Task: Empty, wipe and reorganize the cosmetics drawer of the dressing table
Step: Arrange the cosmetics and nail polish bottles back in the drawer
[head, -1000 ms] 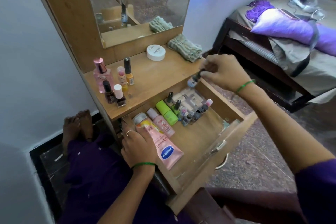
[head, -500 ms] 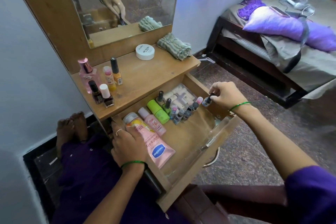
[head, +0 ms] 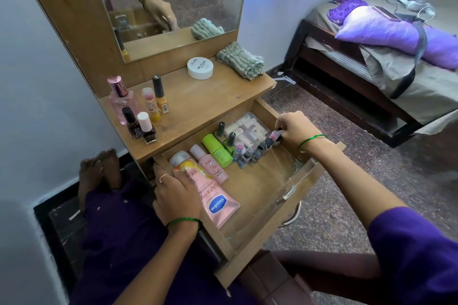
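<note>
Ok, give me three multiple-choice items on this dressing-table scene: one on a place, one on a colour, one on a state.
1. Where does the folded cloth lie?
A. in the drawer
B. on the tabletop's right end
C. on the floor

2. What colour is the round jar on the tabletop?
A. white
B. red
C. black

3. The drawer is:
A. closed
B. removed
C. pulled open with cosmetics inside

Answers: B, it sits right of the jar; A, its lid and side are white; C, bottles and the Vaseline tube lie inside.
</note>
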The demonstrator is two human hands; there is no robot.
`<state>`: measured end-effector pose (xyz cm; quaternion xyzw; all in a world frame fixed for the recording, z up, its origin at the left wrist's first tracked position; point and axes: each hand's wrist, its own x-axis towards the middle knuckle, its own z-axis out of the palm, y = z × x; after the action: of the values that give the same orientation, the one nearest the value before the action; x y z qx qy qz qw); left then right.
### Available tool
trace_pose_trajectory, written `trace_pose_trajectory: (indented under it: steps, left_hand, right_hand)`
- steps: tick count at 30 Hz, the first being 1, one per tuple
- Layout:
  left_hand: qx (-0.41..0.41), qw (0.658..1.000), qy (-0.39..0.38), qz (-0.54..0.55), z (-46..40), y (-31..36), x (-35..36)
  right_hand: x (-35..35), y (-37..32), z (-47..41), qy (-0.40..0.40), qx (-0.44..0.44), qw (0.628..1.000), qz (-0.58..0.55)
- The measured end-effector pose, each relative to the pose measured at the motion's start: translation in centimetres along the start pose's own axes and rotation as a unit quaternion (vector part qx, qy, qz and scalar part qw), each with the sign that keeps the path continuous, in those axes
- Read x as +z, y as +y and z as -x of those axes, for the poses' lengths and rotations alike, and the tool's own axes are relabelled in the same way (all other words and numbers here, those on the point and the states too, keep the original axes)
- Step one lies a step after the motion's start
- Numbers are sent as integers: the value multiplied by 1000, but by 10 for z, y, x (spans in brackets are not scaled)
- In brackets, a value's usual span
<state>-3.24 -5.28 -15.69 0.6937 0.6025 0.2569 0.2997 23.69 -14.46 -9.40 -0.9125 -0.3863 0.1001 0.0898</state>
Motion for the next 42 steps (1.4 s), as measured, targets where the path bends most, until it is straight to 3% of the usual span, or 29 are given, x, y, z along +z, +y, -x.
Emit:
trace_pose_trajectory:
  steps: [12,15,20,23,28,36,42]
  left_hand:
    - [-18,1000,-7,-19,1,9,-10]
    - [-19,999,-24,-27,1,11,-12]
    - [-11,1000,-24,-11,4,14,-15]
    - [-8,1000,-21,-7,4,15,-16]
    - [-20,999,-33,-25,3,14,-15]
    - [-25,999,-41,-15,3,16,-17]
    - [-21,999,-38,-10,3,14,-14]
  right_hand:
    - [-10,0,0,-30,-16,997,68]
    - [-31,-16,4,4,-34,997,76]
    - [-67,-109,27,94,-139,984,-66]
    - [-64,-175,46,23,-211,959,-186]
    - [-44,-239,51,-8,-266,951,-156]
    - [-24,-256,41,-8,-258,955,-147]
    - [-61,-227,61,-50,-236,955,-172]
